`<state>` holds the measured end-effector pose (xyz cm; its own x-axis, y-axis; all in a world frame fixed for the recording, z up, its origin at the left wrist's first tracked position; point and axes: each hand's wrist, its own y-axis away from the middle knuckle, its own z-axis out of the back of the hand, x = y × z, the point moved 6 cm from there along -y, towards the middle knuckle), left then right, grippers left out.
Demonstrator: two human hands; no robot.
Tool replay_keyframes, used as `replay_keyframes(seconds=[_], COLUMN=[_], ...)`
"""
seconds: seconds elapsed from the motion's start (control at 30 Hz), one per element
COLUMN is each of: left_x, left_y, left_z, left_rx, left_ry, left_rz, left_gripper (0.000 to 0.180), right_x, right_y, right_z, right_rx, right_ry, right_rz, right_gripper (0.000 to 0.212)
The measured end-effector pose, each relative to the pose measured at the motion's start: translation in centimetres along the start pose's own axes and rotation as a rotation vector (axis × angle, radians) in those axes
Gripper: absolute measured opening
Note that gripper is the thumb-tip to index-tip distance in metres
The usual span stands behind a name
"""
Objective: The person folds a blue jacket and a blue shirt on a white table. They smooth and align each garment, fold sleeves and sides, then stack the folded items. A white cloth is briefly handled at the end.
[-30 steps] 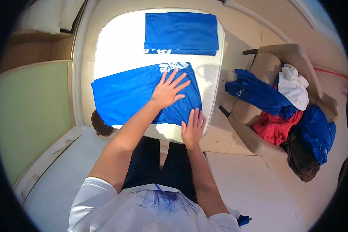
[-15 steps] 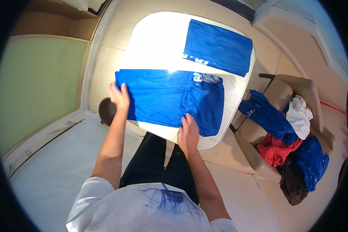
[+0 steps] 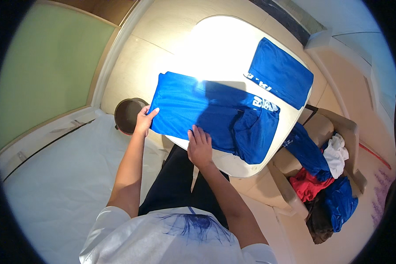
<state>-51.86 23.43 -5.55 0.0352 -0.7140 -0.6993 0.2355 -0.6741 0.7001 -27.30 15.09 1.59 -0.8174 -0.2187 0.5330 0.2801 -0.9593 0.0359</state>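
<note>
A blue garment (image 3: 193,103) of smooth cloth with white print lies folded in a long shape on the white table (image 3: 224,163). Its right part is creased and bunched. At its left edge, my left hand (image 3: 144,121) grips the cloth, thumb on top and the other fingers partly hidden. My right hand (image 3: 200,147) rests flat with fingers stretched out on the garment's near edge, holding nothing. Farther off to the right on the table lies a second blue garment (image 3: 284,75), folded into a neat rectangle, with white print along its near left side.
A beige armchair (image 3: 319,127) at the right bears a heap of clothes: blue pieces (image 3: 341,204), a white one (image 3: 336,156), a red one (image 3: 310,185) and a dark brown one (image 3: 319,222). A dark round bin (image 3: 130,115) stands left of the table. Bright glare covers the far tabletop.
My right hand has moved left along the garment's near edge. My left hand has taken hold of the left edge. The view has turned, so table and chair appear shifted.
</note>
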Motion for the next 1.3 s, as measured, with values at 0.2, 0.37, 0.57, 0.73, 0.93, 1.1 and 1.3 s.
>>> replay_keyframes(seconds=[0.2,0.37,0.57,0.73,0.93,1.1,1.3], left_x=[-1.7,-5.0,-8.6,-9.2,-9.6,-12.4,-13.0], left_y=[-1.0,2.9,6.8,10.5,8.8,6.0,4.9], left_z=[0.5,-2.4,-7.1,-14.9,-19.6,-19.4,-23.5], left_rx=[0.127,0.239,0.388,0.663,0.542,0.314,0.624], left_ry=[0.082,-0.065,-0.224,-0.514,-0.797,-1.308,-1.410], left_rz=[0.059,0.040,-0.229,-0.503,-0.959,-1.227,-1.350], left_gripper=[0.032,0.032,0.027,0.019,0.022,0.067,0.071], right_x=[4.9,7.8,4.5,-1.0,-8.9,-8.5,-8.8], right_y=[-2.5,-5.8,-5.9,-0.7,7.3,6.5,6.9], right_z=[-3.4,-2.2,-1.2,2.4,-4.2,-2.6,-3.6], right_rx=[0.137,0.022,-0.314,-0.548,-0.618,-0.623,-0.695], right_ry=[-0.147,-0.152,-0.557,-0.764,-1.432,-1.533,-1.636], right_rz=[0.084,-0.028,-0.275,-0.513,-1.140,-1.204,-1.215], right_gripper=[0.074,0.086,0.050,0.042,0.021,0.019,0.015])
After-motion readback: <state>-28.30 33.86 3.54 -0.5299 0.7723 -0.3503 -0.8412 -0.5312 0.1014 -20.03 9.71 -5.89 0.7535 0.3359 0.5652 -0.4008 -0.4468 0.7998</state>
